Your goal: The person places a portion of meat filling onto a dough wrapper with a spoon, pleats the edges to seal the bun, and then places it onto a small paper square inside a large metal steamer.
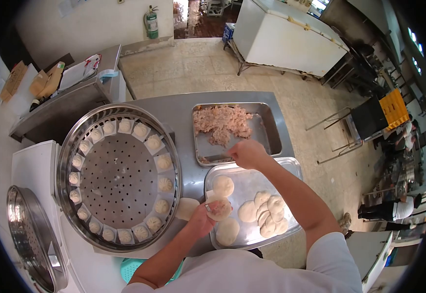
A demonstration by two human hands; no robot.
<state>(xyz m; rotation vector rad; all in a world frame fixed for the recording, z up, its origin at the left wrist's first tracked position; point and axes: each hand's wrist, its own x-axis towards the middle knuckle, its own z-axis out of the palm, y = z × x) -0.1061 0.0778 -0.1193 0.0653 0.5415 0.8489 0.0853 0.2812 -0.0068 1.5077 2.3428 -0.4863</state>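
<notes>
My left hand (203, 222) holds a round dough wrapper (224, 216) with some pinkish filling on it, above the left edge of a metal tray (291, 171). Several flat dough rounds (246, 212) lie in that tray, some overlapping. My right hand (250, 154) is closed at the near edge of a deep metal pan (274, 132); what its fingers grip is too blurred to make out. Minced meat filling (222, 120) fills the pan's far left part. At left, a perforated steamer tray (117, 166) carries pleated buns (165, 184) on paper squares around its rim.
A pale flat piece (187, 208) lies between steamer and dough tray. Another steamer tray (22, 229) leans at far left, and a teal basket (131, 267) sits below the table's edge. Beyond stand a white chest freezer (281, 41), a fire extinguisher (151, 23) and, at right, other people (402, 209).
</notes>
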